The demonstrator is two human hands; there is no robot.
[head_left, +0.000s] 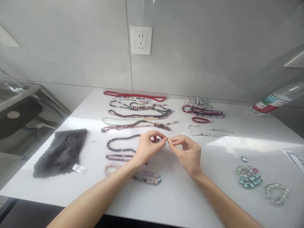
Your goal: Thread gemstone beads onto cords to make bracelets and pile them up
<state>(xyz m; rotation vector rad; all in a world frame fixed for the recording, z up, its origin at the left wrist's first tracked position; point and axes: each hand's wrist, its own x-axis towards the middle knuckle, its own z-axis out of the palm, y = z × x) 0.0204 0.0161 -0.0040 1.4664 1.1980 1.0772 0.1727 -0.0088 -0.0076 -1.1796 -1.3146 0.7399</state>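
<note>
My left hand [150,145] and my right hand [186,152] meet above the middle of the white table, thumb and forefinger of each pinched together. Whatever lies between the touching fingertips is too small to make out. Dark red beads show through the loop of my left fingers; I cannot tell whether they are held or lie behind. A dark bead strand [121,149] curves out from behind my left hand. Below it lie a strand of purplish tube beads [118,155] and pastel round beads [110,166], partly covered by my left forearm.
Several bead strands, including a red one [133,94] and a white one [114,121], lie toward the wall. A dark furry cloth [61,152] is at left. Bracelets [275,193] and turquoise beads [250,181] sit at right. A tilted plastic bottle [270,103] stands at back right.
</note>
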